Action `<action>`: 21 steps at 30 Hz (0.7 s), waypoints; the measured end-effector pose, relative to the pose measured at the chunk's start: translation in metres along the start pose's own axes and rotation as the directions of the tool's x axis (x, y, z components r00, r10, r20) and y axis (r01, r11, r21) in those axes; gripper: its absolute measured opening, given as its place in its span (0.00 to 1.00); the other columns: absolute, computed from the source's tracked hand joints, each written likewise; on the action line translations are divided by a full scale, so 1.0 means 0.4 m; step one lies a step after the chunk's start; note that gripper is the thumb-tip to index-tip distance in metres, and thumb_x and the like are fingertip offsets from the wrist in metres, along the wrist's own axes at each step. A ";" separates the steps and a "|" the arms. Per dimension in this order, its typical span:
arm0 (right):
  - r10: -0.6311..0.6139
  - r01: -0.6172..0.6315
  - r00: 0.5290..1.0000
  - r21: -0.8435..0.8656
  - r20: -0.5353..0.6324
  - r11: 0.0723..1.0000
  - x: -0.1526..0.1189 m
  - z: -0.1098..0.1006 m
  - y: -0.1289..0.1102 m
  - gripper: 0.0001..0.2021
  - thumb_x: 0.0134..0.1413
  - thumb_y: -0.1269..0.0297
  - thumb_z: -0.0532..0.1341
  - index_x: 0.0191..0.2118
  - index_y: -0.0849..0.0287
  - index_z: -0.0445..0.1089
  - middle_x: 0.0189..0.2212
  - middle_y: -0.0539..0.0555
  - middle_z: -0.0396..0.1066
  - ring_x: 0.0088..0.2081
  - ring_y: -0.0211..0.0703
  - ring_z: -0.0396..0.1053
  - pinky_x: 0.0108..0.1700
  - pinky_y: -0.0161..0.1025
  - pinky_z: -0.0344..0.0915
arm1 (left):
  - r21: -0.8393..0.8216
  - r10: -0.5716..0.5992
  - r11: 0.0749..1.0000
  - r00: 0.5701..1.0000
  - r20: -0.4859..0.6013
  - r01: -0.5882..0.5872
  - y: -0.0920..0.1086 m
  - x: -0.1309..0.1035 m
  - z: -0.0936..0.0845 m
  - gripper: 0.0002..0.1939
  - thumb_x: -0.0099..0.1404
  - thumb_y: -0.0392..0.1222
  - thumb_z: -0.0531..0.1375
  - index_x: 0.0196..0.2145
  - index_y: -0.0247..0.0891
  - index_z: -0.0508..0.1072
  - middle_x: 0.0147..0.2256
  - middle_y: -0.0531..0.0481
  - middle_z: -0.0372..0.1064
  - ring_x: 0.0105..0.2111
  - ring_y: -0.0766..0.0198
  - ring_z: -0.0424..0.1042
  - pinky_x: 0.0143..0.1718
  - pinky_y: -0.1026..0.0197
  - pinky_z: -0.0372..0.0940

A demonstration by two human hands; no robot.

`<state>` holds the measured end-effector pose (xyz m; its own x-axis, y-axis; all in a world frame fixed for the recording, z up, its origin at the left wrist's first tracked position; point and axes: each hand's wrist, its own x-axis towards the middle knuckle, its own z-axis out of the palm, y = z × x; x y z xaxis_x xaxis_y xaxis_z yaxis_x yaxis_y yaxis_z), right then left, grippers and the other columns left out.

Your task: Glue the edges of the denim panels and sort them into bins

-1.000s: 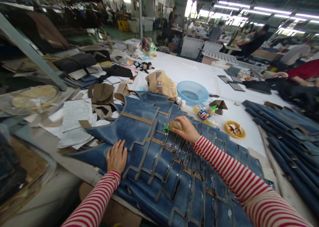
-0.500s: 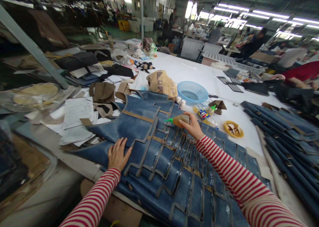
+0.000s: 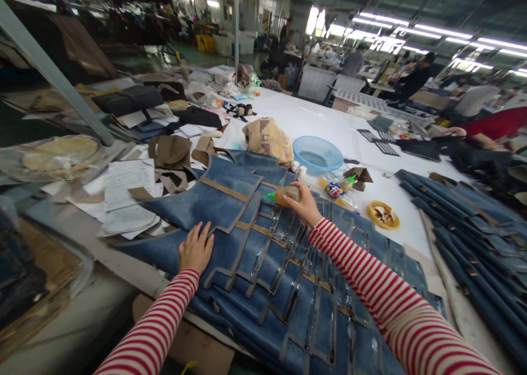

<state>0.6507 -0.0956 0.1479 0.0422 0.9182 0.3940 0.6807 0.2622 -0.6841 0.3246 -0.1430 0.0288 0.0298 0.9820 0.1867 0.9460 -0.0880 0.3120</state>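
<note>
Bottle [image 3: 282,196] tipped near level above blue panels [image 3: 189,198], green nozzle [image 3: 269,196] pointing leftward; contact unclear. Right hand [image 3: 305,203]: fingers closed round bottle. Left hand [image 3: 196,248]: flat on panels, fingers slightly spread, grasping nothing. Risks, judged: hard squeeze could over-release contents; wrist drift could put nozzle on a panel face; light left-hand pressure could let layers slip; low right sleeve [image 3: 358,259] could smear glossy streaks [image 3: 258,258].

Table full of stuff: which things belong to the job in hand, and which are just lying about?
In use:
- green-tipped bottle, in the right hand
- blue pieces, under the left hand

Apparently just lying about:
- blue basin
- patterned cloth
- papers
</note>
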 end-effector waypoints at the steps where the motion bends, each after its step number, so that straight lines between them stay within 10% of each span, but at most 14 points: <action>1: -0.039 0.039 0.999 -0.032 0.022 0.999 0.002 0.009 -0.001 0.21 0.44 0.55 0.60 0.45 0.57 0.61 0.42 0.56 0.62 0.45 0.48 0.61 0.50 0.47 0.59 | 0.002 0.007 1.000 1.000 0.002 -0.007 -0.001 -0.002 0.002 0.24 0.65 0.49 0.42 0.57 0.43 0.56 0.57 0.43 0.55 0.56 0.55 0.53 0.50 0.47 0.54; 16: -0.033 0.065 0.978 -0.150 0.207 0.987 0.009 0.047 -0.029 0.19 0.46 0.56 0.60 0.45 0.57 0.62 0.39 0.54 0.63 0.42 0.45 0.62 0.46 0.44 0.61 | 0.034 0.012 0.999 0.999 -0.053 -0.010 -0.004 -0.008 0.015 0.23 0.65 0.47 0.44 0.56 0.41 0.58 0.56 0.44 0.57 0.55 0.55 0.54 0.51 0.50 0.53; 21: 0.000 0.016 0.994 -0.147 0.105 0.989 0.022 0.050 -0.011 0.20 0.45 0.57 0.60 0.44 0.59 0.62 0.39 0.55 0.63 0.43 0.46 0.62 0.47 0.45 0.60 | 0.041 0.011 0.999 0.998 -0.061 -0.009 -0.004 -0.008 0.016 0.23 0.65 0.47 0.44 0.56 0.41 0.59 0.56 0.44 0.57 0.55 0.56 0.55 0.51 0.50 0.53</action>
<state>0.6332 -0.0827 0.1422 -0.0349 0.9442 0.3276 0.7814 0.2301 -0.5801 0.3252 -0.1448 0.0218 0.0206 0.9688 0.2470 0.9581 -0.0898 0.2721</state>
